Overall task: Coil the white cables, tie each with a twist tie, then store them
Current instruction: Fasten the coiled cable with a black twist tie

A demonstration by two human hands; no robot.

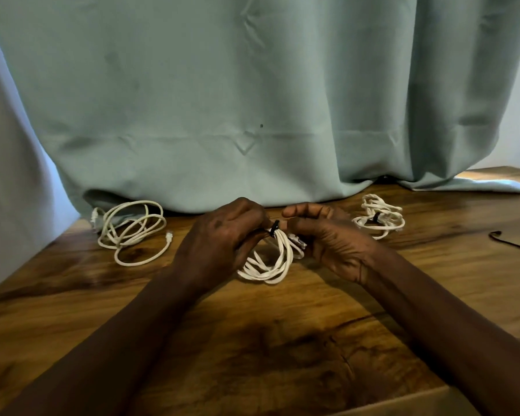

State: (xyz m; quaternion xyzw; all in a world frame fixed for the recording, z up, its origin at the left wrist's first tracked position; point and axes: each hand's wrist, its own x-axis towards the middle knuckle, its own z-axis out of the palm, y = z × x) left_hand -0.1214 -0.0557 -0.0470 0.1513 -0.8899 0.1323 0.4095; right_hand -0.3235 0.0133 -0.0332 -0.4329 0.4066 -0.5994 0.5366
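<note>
Three white cables are showing on the wooden desk (282,340), along with three black twist ties. The loose cable (132,229) is lying in untidy loops at the far left, one connector end trailing out to its right and its far side touching the hem of the pale green curtain (222,100). The tied coil (379,219) is sitting at the far right, bunched tight, with the second twist tie (375,219) wrapping its middle. The middle coil (270,265) is hanging between the two hands at the centre, its lower loops resting on the desk and its upper end being held up. The black twist tie (273,229) is wrapping that upper end, one end sticking upward. The spare twist tie (511,243) is lying alone on the desk well to the right, its far end hooked.

Both forearms are reaching in from the near edge and converging on the middle coil. The left hand (222,235) is turning its back upward, fingers curling down and gripping the gathered strands right at the black twist tie. The right hand (333,238) is turning its palm toward the left, thumb above and fingers below, both loosely bent, the tips just beside the tie and a connector of the coil lying against the fingers. Whether that hand is actually pinching the tie cannot be told.
</note>
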